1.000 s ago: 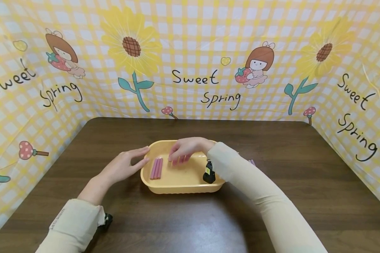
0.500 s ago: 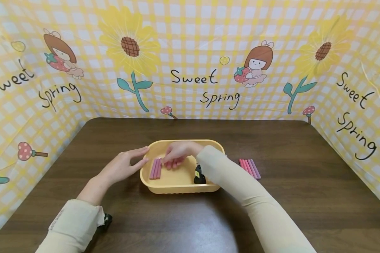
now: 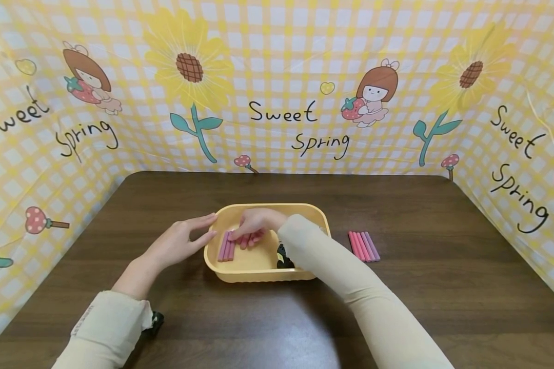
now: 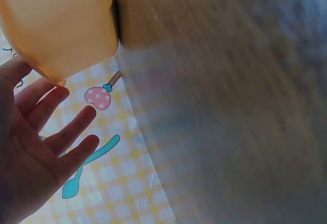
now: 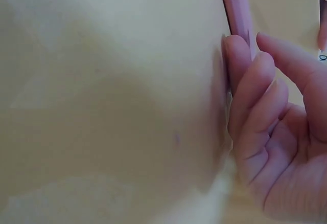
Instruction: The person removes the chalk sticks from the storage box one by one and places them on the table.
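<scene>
Head view's bright, crisp; you get glare on the near desk (image 3: 443,287), shadow beside your right sleeve (image 3: 369,292). Left wrist dim, desk blurred; right wrist hazy, left side soft.

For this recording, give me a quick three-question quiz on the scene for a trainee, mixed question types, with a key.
1. Multiple choice: where at the tray are the fingertips of the left hand?
A) Its right end
B) Its left end
C) The middle of its near side

2. True or false: every stick lies inside the tray.

3. Fill in the blank: the ____ hand reaches inside the tray.

Key:
1. B.
2. False: besides the sticks in the tray, more sticks lie on the table, to the tray's right.
3. Right: the right hand has its fingers at the sticks in the tray.
</scene>
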Demonstrator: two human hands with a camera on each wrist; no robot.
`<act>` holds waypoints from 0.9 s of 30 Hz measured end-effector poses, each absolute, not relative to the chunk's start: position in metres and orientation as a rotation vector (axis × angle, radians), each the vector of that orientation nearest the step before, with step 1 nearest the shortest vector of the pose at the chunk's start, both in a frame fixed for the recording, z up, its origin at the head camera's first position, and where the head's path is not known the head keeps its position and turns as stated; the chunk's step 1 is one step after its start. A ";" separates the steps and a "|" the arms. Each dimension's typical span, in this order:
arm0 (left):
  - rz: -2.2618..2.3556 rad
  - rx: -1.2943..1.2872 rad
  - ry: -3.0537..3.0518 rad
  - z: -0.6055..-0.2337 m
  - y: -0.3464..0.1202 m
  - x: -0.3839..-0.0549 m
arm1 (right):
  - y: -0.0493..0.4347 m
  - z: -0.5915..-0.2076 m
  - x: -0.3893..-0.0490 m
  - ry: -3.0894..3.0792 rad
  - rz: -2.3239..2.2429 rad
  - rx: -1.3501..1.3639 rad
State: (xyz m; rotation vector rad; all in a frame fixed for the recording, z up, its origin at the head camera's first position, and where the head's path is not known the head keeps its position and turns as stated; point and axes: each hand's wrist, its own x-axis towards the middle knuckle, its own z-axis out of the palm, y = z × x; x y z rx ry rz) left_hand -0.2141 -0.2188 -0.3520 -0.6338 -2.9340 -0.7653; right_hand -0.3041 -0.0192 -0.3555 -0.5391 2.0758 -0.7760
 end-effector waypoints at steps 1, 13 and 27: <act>-0.766 -0.634 -2.934 -0.352 -0.219 -0.214 | -0.020 -0.355 -0.304 2.081 -0.777 -0.531; -0.773 -0.637 -2.927 -0.352 -0.219 -0.213 | -0.027 -0.356 -0.301 2.122 -0.760 -0.492; -0.770 -0.637 -2.921 -0.352 -0.219 -0.213 | -0.026 -0.355 -0.304 2.043 -0.798 -0.464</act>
